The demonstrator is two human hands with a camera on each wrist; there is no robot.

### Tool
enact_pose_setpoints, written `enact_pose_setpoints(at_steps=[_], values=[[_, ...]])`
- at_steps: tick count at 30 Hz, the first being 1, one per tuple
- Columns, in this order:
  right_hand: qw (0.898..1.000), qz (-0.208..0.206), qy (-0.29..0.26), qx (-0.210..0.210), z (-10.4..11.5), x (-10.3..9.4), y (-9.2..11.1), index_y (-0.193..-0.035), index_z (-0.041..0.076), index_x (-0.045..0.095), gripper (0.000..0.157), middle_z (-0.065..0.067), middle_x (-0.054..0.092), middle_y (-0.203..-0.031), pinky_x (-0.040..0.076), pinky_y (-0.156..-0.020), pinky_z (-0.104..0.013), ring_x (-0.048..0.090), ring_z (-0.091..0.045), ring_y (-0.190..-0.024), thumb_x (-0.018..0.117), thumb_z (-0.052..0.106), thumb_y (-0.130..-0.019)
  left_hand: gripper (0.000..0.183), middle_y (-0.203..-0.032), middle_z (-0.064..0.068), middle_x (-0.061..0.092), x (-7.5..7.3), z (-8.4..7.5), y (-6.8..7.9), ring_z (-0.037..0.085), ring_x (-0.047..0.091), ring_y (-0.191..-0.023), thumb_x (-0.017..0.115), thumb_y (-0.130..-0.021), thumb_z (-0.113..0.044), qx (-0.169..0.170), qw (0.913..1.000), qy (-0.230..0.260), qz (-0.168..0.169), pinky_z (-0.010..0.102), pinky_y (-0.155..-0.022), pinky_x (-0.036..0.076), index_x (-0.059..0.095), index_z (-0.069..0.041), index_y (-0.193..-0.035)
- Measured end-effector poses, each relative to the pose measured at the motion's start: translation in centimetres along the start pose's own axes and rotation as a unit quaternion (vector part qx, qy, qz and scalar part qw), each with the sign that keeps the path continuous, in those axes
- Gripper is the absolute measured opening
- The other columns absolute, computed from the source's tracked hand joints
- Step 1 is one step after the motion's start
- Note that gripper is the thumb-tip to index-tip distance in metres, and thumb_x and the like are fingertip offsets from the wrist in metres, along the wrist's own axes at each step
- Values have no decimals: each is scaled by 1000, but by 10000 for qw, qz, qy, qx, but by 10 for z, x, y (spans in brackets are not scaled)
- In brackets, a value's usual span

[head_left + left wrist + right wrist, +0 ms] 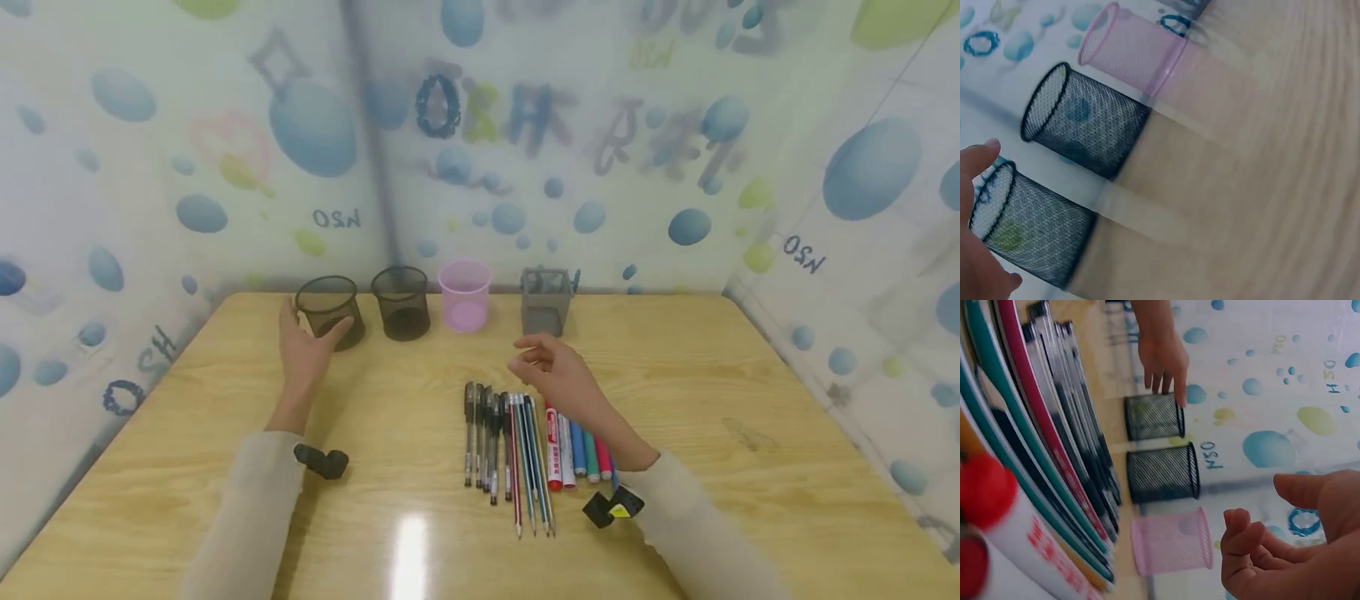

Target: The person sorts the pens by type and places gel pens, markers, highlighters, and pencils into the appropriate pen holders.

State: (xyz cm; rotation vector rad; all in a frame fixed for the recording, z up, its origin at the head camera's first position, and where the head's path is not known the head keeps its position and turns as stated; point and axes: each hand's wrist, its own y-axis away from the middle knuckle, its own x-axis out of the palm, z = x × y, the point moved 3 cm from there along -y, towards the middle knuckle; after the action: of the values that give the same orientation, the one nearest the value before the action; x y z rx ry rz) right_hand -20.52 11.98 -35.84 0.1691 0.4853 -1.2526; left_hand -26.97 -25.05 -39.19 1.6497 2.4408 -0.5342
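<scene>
Spreading the left hand (303, 352) wide-fingered around the leftmost black mesh cup (326, 312) in a row of 4 holders (465, 304), probably for spanning its rim; holding the right hand (564, 382), loosely curled and empty, near the markers (553, 452)

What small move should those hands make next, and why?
Probably close the left hand gently on the leftmost cup: that hand is open and spread about the cup, while the right hand holds nothing.
</scene>
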Motion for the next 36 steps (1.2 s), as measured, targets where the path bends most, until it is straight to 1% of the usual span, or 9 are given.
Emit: enact_pose_setpoints(at_steps=[3,5,7,10,15,20,27,30,36], values=[[9969,176,-696,317,-9,13,0,-126,7,57,40,-11,64,-110,52,-80,-45,61,-33,-94,64,28,-93,108,-159,7,-2,4,16,-5,26,3,-144,72,-86,-35,-584,9967,536,198,36,-116,14,-11,-17,-152],[9896,356,-1256,597,-14,22,0,-126,3,58,40,-13,65,-111,53,-78,-45,61,-33,-86,65,24,-92,108,-159,7,-4,7,22,-8,26,1,-144,72,-86,-32,-790,9937,714,351,37,-116,12,-12,-18,-152],[9798,495,-1684,961,-20,31,0,-124,1,59,40,-13,66,-108,53,-73,-39,60,-27,-75,68,20,-90,106,-159,9,-5,8,26,-12,26,0,-144,72,-87,-29,-785,9927,764,512,38,-116,10,-12,-19,-152],[9679,682,-2002,1355,-26,45,1,-123,-1,61,40,-13,68,-105,49,-63,-29,56,-16,-62,71,16,-88,105,-159,12,-4,9,29,-17,28,2,-144,72,-87,-27,-663,9931,678,683,40,-116,9,-10,-18,-153],[9705,742,-1816,1404,-29,60,4,-119,1,65,37,-12,70,-105,46,-52,-23,57,-13,-51,73,12,-85,101,-158,13,8,11,33,-24,26,9,-144,72,-86,-30,-488,9957,493,622,37,-116,8,-1,-14,-153],[9750,670,-1560,1433,-28,65,8,-115,3,68,33,-10,70,-102,45,-44,-21,57,-15,-45,74,10,-83,99,-155,15,21,13,39,-27,29,21,-141,73,-84,-36,-272,9974,205,642,37,-115,17,7,-10,-153],[9788,711,-1418,1292,-29,72,10,-112,5,69,32,-9,71,-98,40,-38,-20,57,-17,-43,76,12,-82,101,-152,18,25,13,42,-25,32,24,-140,75,-81,-39,-241,9974,100,677,40,-114,20,9,-9,-152],[9811,729,-1349,1183,-27,74,10,-112,5,69,32,-7,71,-97,41,-38,-20,59,-18,-44,76,13,-82,101,-152,18,26,12,42,-23,33,24,-139,74,-81,-42,-273,9971,28,706,42,-114,21,9,-9,-152],[9947,386,-494,817,-21,77,7,-109,6,71,28,-2,72,-89,39,-36,-21,58,-18,-41,75,17,-84,100,-151,19,27,13,39,-20,34,24,-139,73,-82,-43,-192,9973,-134,699,43,-114,19,11,-8,-152]])
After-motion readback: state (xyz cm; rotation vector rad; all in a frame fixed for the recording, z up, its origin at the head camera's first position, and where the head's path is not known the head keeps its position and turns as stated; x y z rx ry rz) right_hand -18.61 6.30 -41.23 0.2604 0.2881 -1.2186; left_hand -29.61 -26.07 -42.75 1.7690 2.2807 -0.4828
